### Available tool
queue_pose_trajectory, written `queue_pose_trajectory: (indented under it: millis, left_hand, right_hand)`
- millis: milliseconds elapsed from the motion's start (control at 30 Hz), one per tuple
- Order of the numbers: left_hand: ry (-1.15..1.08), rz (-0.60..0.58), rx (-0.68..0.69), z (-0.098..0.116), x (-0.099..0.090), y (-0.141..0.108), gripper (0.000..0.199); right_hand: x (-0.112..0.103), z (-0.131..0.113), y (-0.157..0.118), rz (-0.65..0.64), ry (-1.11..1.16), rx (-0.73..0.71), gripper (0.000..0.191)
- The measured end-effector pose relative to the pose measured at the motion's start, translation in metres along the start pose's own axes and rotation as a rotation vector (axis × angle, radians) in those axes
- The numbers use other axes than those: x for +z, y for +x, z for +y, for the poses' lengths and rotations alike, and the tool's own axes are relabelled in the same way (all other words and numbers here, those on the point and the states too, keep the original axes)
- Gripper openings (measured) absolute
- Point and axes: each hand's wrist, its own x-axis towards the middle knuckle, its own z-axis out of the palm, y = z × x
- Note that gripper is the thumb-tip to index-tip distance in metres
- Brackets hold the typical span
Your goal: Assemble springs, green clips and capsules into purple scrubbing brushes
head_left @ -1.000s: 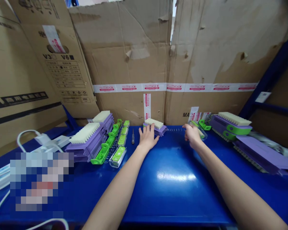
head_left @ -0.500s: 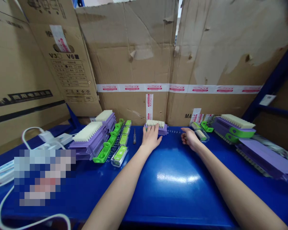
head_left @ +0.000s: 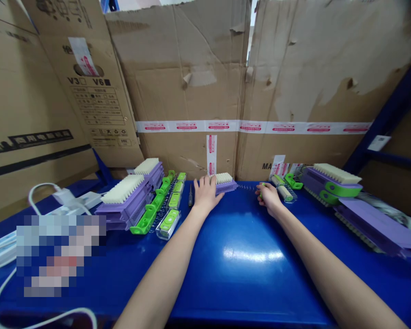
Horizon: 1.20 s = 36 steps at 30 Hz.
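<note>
My left hand (head_left: 206, 195) rests with spread fingers at the left end of a small purple piece with cream bristles (head_left: 226, 182), near the back of the blue table (head_left: 246, 283). To the right, my right hand (head_left: 270, 198) is closed on a small green part (head_left: 262, 186). Thin springs (head_left: 246, 187) lie between the hands. Beside my right hand sit clear cases with green and cream pieces (head_left: 284, 189). A screwdriver (head_left: 190, 196) lies left of my left hand.
Purple brush blocks (head_left: 123, 201), green brackets (head_left: 147, 219) and clear cases (head_left: 169, 224) line the left. More purple brush blocks (head_left: 332, 183) stand on the right. A power strip (head_left: 68, 205) with white cables is far left; cardboard (head_left: 192, 91) walls the back.
My left hand has shifted left on the purple piece, uncovering more bristles. My right hand has turned slightly, and a green part now shows in its fingers.
</note>
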Motion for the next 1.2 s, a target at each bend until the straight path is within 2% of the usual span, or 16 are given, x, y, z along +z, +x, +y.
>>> queue_pose_trajectory:
  millis: [167, 233, 400, 467, 633, 767, 867, 967, 1033, 1100, 1200]
  left_hand:
    - [-0.009, 0.048, -0.119, 0.012, -0.018, 0.002, 0.066]
    - [0.010, 0.026, -0.160, 0.018, -0.022, 0.003, 0.070]
    - [-0.091, -0.290, -0.368, 0.022, -0.024, 0.006, 0.079]
    - [-0.132, -0.347, -0.385, 0.019, -0.026, 0.008, 0.077]
    - [-0.140, -0.311, -0.358, 0.016, -0.029, 0.007, 0.071]
    - [-0.220, -0.240, -0.366, 0.016, -0.024, 0.008, 0.071]
    - [-0.472, -0.160, -0.512, 0.013, -0.018, 0.012, 0.069]
    - [-1.025, -0.145, -0.772, 0.009, -0.014, 0.018, 0.064]
    - [-1.412, -0.184, -0.867, 0.007, -0.013, 0.020, 0.064]
    - [-1.641, -0.189, -0.877, 0.006, -0.011, 0.021, 0.064]
    - [-1.720, -0.130, -0.828, 0.005, -0.008, 0.021, 0.065]
  right_hand:
    - [0.000, 0.002, 0.002, 0.059, 0.022, -0.036, 0.024]
    - [0.000, 0.002, 0.003, 0.072, 0.026, -0.042, 0.026]
    - [0.000, 0.002, 0.002, 0.082, 0.031, -0.067, 0.030]
    - [0.001, 0.002, 0.001, 0.083, 0.040, -0.080, 0.031]
    - [0.001, 0.005, 0.003, 0.098, 0.065, -0.110, 0.033]
    - [0.000, 0.007, 0.007, 0.120, 0.080, -0.107, 0.033]
    - [-0.001, 0.007, 0.007, 0.109, 0.095, -0.079, 0.032]
    - [-0.001, 0.005, 0.005, 0.114, 0.094, -0.063, 0.030]
    - [0.000, 0.002, 0.002, 0.104, 0.095, -0.050, 0.028]
    - [0.000, 0.001, -0.001, 0.084, 0.101, -0.031, 0.028]
    - [0.001, 0.001, -0.003, 0.045, 0.114, -0.005, 0.032]
